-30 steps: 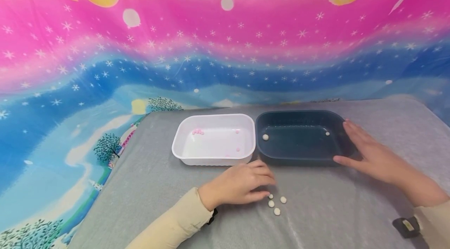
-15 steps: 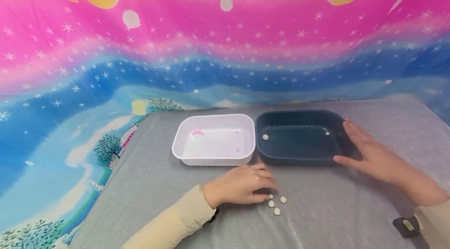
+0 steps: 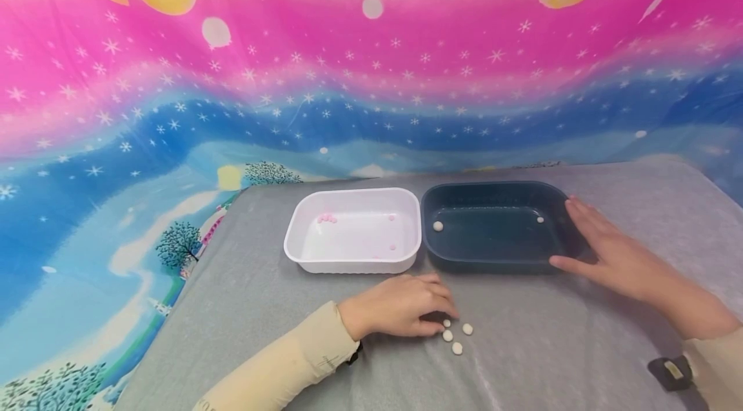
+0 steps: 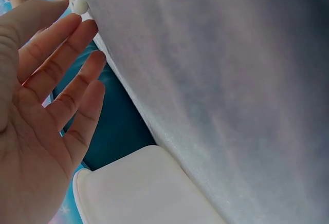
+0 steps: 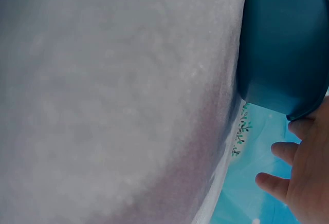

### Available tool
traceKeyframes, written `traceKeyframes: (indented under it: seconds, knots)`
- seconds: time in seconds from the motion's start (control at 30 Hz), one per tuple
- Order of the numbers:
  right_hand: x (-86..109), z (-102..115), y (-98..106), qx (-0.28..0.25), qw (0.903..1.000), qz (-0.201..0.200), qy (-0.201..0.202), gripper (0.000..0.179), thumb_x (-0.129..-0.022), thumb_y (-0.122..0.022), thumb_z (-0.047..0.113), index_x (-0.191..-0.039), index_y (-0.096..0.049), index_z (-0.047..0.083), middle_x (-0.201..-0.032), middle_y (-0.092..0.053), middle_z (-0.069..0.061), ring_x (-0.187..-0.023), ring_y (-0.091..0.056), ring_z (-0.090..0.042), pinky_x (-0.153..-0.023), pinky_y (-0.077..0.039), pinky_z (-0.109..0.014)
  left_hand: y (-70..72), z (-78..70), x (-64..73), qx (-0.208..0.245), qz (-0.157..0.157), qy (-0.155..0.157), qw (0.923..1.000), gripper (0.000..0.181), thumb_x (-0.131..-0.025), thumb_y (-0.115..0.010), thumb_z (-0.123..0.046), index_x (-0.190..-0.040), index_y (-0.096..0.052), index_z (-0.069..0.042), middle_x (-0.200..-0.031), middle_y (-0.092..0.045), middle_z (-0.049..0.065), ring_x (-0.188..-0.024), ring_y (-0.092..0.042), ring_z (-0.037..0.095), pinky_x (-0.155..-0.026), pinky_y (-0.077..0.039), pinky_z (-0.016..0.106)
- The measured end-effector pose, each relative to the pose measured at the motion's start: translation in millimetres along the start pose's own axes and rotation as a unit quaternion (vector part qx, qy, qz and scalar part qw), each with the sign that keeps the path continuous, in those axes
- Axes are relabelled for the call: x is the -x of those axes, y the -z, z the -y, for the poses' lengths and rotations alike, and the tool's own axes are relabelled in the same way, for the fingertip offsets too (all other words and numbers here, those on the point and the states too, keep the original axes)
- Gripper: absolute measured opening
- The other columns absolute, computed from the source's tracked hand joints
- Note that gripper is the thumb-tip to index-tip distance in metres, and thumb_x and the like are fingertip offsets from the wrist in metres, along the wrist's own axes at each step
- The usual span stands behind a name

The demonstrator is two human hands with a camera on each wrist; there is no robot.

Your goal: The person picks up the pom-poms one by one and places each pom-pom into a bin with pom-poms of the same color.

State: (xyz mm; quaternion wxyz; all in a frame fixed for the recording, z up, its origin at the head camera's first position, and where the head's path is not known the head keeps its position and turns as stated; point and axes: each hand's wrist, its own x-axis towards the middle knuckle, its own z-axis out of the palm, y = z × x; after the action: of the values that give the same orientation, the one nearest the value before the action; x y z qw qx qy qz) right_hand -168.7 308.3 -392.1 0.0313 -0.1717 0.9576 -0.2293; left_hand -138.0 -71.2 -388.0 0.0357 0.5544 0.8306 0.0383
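In the head view, my left hand (image 3: 403, 304) is low over the cloth, fingers loosely bent and thumb tip beside a small group of white balls (image 3: 447, 335). The left wrist view shows the hand (image 4: 56, 80) with fingers apart and no ball gripped; a white ball (image 4: 80, 6) lies just past the thumb and index tips. With straight, spread fingers, my right hand (image 3: 618, 262) rests against the right end of the dark teal tub (image 3: 493, 262). Inside that tub are a larger white ball (image 3: 438, 226) and a smaller one (image 3: 540, 220).
Left of the dark tub, almost against it, stands a white tub (image 3: 354, 266) with several small pink beads (image 3: 327, 218) inside. Grey cloth (image 3: 522, 346) covers the table. A printed backdrop (image 3: 371, 95) hangs behind it.
My left hand has shifted slightly right, and its thumb tip now sits a little lower, just off the smallest ball. The balls, both tubs and my right hand look unmoved.
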Motion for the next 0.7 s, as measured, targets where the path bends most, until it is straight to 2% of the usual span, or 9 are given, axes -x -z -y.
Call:
traceKeyframes:
  seconds: [0.7]
  knots:
    - [-0.7, -0.9, -1.8, 0.009, 0.9999, -0.004, 0.013, 0.105, -0.093, -0.066, 0.046, -0.16, 0.008, 0.013, -0.167, 0.015, -0.01, -0.153, 0.01, -0.041, -0.114, -0.005, -0.074, -2.8, 1.7, -3.0, 0.017, 0.007, -0.01, 0.9998, 0.013, -0.092, -0.07, -0.027, -0.104, -0.075, -0.026, -0.11, -0.065, -0.015, -0.105, -0.055, 0.003, -0.09, -0.044, 0.013]
